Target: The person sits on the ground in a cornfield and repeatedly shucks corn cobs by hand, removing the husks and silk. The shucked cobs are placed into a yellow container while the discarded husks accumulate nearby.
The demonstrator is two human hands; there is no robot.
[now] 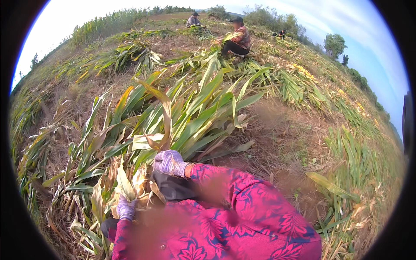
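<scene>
My left hand [126, 208], in a pale purple knit glove, grips dry corn husks [125, 182] low in front of me, its thumb laid against them. Papery husks [140, 180] bunch between my two hands; whether an ear of corn is inside is hidden. My right hand [169, 162], gloved alike, is curled above my dark-clothed knee [174, 187]. From its fingers rises a brown, drying corn leaf [165, 120] that bends over at the top. Just beyond lies a pile of cut corn stalks [198, 113] with long green leaves.
More cut stalks lie at left [123, 57] and right [351, 156]. Yellow corn ears [304, 71] lie in a row on the far right. One person [239, 37] squats beyond the pile, another [194, 21] sits farther back. Dry straw covers the soil [276, 136].
</scene>
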